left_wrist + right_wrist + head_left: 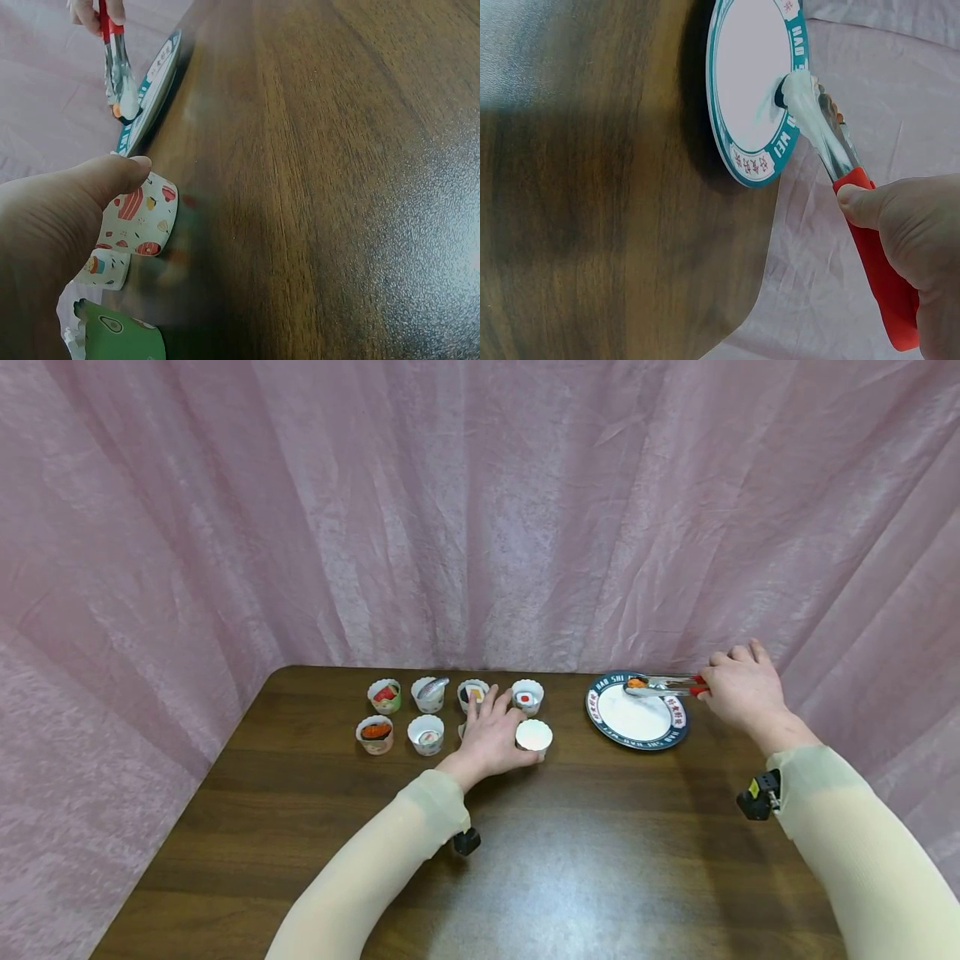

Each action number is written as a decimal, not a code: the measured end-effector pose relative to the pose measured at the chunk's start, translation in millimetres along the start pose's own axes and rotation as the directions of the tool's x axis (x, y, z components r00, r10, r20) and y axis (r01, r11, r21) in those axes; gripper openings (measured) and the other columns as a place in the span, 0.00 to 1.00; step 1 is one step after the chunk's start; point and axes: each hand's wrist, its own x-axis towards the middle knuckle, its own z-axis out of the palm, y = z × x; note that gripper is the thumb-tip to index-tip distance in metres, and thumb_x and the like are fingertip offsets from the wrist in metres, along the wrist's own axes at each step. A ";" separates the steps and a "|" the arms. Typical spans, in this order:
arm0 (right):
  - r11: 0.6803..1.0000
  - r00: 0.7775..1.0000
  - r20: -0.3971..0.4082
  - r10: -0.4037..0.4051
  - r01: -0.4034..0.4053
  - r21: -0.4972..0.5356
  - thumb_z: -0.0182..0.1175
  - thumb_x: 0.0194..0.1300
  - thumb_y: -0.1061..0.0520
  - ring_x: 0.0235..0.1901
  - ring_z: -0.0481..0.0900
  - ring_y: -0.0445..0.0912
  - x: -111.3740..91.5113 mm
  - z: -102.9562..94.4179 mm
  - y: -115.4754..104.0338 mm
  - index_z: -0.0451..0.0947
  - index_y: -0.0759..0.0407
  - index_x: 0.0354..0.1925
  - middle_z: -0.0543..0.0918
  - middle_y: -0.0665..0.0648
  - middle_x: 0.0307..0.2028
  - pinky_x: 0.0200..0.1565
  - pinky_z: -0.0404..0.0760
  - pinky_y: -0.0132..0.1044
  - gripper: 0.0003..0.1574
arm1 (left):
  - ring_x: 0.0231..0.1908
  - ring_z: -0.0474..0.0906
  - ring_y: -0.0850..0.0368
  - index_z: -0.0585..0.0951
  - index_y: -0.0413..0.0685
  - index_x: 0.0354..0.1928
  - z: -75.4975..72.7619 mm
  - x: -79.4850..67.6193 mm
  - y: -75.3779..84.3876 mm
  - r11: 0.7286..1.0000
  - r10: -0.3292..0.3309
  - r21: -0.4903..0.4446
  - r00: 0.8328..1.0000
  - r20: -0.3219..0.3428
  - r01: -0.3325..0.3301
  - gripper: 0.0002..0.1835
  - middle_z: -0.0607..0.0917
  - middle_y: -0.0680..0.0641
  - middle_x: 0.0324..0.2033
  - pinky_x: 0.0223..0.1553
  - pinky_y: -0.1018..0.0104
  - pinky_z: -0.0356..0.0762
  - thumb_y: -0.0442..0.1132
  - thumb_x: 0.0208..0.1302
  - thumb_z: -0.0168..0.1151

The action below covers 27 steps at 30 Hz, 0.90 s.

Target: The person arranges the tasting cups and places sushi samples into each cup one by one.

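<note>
My right hand (742, 685) grips red-handled tongs (881, 281). Their metal tips pinch a small sushi piece with an orange top (637, 683), at the far left rim of a white plate (633, 714) with a lettered blue-green border. Whether the piece touches the plate I cannot tell. Around a patterned paper cup (139, 217) my left hand (491, 735) curls, its thumb on the near side. Only white shows inside that cup in the head view. The left fingers partly cover a cup with a yellow-and-black piece (474, 692) and hide most of another behind them.
Further paper cups stand in two rows: one with red-topped food (386, 693), one with a silvery piece (432, 691), one with orange roe (376, 732), one with a pale piece (427, 737) and one with a red-centred roll (527, 698). A pink curtain (480, 527) hangs behind the wooden table (300, 843).
</note>
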 end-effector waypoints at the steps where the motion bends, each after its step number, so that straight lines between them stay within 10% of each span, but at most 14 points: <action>1: 1.000 1.000 -0.003 -0.001 0.001 -0.001 0.75 0.58 0.55 0.53 0.71 0.67 -0.4 -0.7 -0.8 0.85 0.66 0.46 0.81 0.64 0.43 0.68 0.49 0.70 0.21 | 0.79 0.39 0.41 0.81 0.59 0.60 0.4 0.5 0.0 1.000 -0.001 -0.002 1.000 0.000 0.001 0.37 0.58 0.44 0.78 0.74 0.34 0.32 0.72 0.53 0.69; 27: 0.994 0.988 -0.111 -0.111 0.110 -0.016 0.75 0.55 0.58 0.52 0.72 0.66 -13.5 -21.0 -9.3 0.85 0.63 0.45 0.81 0.62 0.41 0.70 0.50 0.68 0.20 | 0.79 0.42 0.39 0.81 0.59 0.58 2.0 -0.3 1.3 1.000 -0.002 0.006 1.000 -0.012 0.002 0.36 0.57 0.44 0.78 0.74 0.34 0.33 0.72 0.54 0.69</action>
